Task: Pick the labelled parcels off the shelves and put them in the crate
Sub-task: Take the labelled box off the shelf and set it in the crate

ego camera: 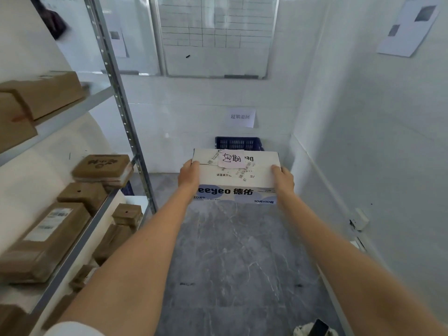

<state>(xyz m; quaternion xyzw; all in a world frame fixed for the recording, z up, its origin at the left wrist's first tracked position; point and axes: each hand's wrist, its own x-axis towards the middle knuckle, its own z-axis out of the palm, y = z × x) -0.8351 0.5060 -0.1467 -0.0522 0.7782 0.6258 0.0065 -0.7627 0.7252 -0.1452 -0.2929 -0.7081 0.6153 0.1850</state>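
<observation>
Both hands are carrying one white labelled parcel [236, 174] out in front, arms stretched fwd over the grey floor [237, 251]. Left hand [189, 174] is gripping the parcel's left end, right hand [283, 179] the right end, fingers curled round the edges w/ thumbs on top. So each hand is clamping the box, neither is free. Parcel is being held level, up in the air, just in front of and above the blue crate [238, 143], which is sitting on the floor against the far wall; not yet inside it. Can't tell what's in the crate, parcel is hiding most of it. Judging progress: this one is mid-transfer, drop still to do, & plenty of brown boxes [46, 238] are sitting on the shelves [72, 112] at left; can't tell which carry the label. Parcel's long axis is running left-right across the view, handwritten label [230, 158] facing up, printed front panel facing the person.
</observation>
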